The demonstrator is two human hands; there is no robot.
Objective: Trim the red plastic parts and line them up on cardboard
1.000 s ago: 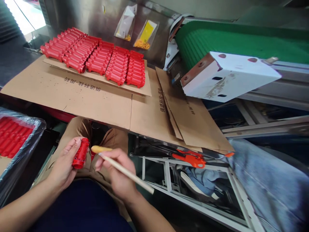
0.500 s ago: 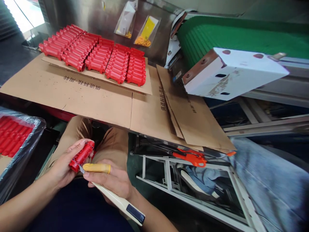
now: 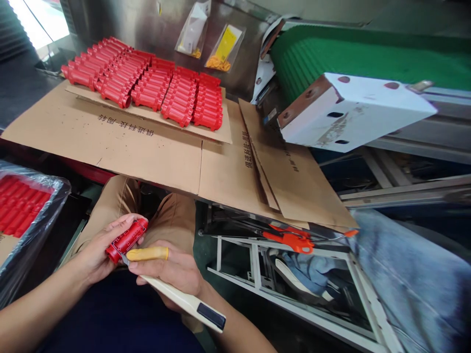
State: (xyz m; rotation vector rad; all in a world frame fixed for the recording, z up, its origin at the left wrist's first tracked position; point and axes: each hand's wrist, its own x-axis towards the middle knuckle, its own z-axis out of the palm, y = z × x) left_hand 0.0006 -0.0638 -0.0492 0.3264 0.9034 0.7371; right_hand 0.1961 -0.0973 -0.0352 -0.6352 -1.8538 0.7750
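Closest in, over the lap, the left hand point(image 3: 97, 250) curls its fingers around a ribbed red plastic cylinder part point(image 3: 126, 239), which lies tilted in the grip with its upper end toward the knees. The right hand point(image 3: 172, 274) is closed around a cream-handled trimming knife with a dark end cap point(image 3: 184, 301); its forefinger wears a yellow rubber finger cot point(image 3: 147, 254) that lies along the tool, and the small blade tip touches the lower end of the red part. Under both hands are tan trousers point(image 3: 172, 215). To the left, at the edge of view, a clear-plastic-lined box point(image 3: 44, 215) holds more red parts. To the right, beyond the knees, a pair of orange-handled cutters point(image 3: 290, 240) rests on a grey metal frame point(image 3: 253, 269), just below the worktop's edge. Further out, flattened brown cardboard sheets with printed characters point(image 3: 147, 152) cover the worktop. On a smaller cardboard piece at the far side, rows of identical red plastic parts point(image 3: 154, 88) lie side by side in neat batches. Behind them, two clear plastic bags with yellow contents point(image 3: 213, 44) lean against a metal wall. To the far right, a green ribbed conveyor belt point(image 3: 349, 59) runs past a white metal bracket point(image 3: 346, 113).
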